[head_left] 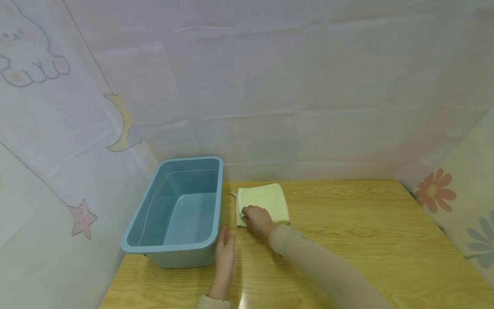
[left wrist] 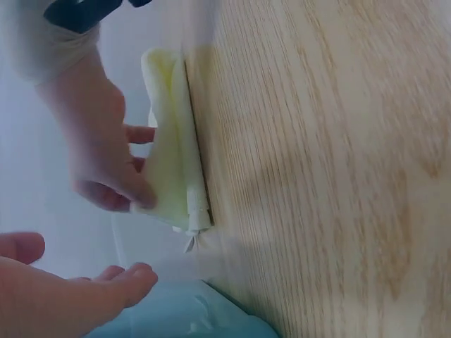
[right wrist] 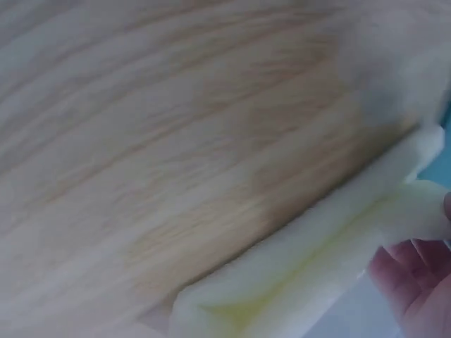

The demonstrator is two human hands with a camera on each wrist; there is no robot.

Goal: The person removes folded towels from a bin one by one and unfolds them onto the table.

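A folded pale yellow towel (head_left: 266, 199) lies on the table, a small white tag at its left edge. My right hand (head_left: 259, 219) pinches its top layer at the near left corner. In the left wrist view that layer of the towel (left wrist: 169, 141) is lifted a little from the fold beneath. Seen from the right wrist, the fingers (right wrist: 416, 274) are at the towel's raised edge (right wrist: 324, 267). My left hand (head_left: 225, 253), fingers extended and holding nothing, is beside the near right corner of a blue plastic basin (head_left: 181, 257).
The basin stands on the left of the wood-grain table (head_left: 347, 223), with no contents visible inside. A pale sheet (head_left: 270, 86) hangs behind the table, and printed sheets (head_left: 46, 150) cover both sides.
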